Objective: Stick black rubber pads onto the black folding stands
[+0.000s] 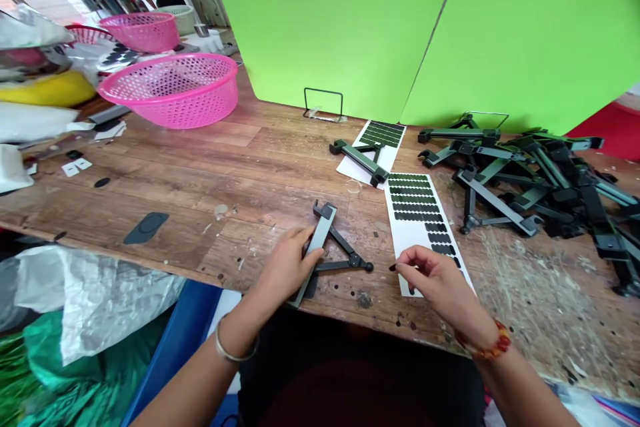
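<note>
My left hand (287, 267) presses on a grey folding metal stand (325, 240) that lies flat near the wooden table's front edge, fingers curled over its long bar. My right hand (435, 277) pinches a small black pad between thumb and fingertips, just above the near end of a white sheet of black adhesive pads (420, 213). A second pad sheet (380, 137) lies farther back with another stand (360, 160) resting on it.
A pile of grey and black stands (540, 180) fills the table's right side. Pink baskets (175, 87) stand at the back left, green panels (400, 27) behind. A loose black pad (146, 227) lies at left. Plastic bags (90, 300) sit below the table edge.
</note>
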Motion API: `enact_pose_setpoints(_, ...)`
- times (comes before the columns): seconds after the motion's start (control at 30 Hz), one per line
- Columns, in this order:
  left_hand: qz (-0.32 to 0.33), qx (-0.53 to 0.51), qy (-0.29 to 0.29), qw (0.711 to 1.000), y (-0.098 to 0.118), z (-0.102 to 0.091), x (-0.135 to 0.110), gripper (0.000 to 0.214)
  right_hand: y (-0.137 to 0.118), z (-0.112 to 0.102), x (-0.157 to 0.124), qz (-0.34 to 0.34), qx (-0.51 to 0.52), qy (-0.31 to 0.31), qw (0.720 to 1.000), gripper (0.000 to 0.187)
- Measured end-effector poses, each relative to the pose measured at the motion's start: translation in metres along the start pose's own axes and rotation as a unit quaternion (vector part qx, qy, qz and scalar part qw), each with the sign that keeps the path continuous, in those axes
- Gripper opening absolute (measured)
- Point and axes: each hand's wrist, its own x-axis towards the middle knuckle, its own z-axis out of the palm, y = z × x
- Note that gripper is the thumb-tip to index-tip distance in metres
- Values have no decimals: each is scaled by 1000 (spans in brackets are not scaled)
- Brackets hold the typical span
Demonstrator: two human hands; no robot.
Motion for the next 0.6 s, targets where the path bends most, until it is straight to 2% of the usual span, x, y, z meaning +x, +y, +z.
enact_pose_setpoints(0.07,73,114,62,989,6,7,-6,36,-10,10,11,-13,9,-37,999,15)
enact_pose_setpoints(0.1,106,140,55,983,8,11,-9,35,-13,15,17,-24,6,-50,998,15)
enact_pose_setpoints(0.2,169,152,-34,973,11,24,-14,25,-17,29,33,-50,-17,-72,996,15)
enact_pose_setpoints(0.27,168,160,-57,971,9,31,-14,21,-16,37,41,-39,-24,-93,995,14)
enact_pose_setpoints(0.33,163,163,-51,972,6,35,-14,19,-15,41,48,-11,-18,-115,993,12)
enact_pose_setpoints(0.6,159,166,-45,972,5,34,-16,20,-13,46,62,51,-2,-135,990,9)
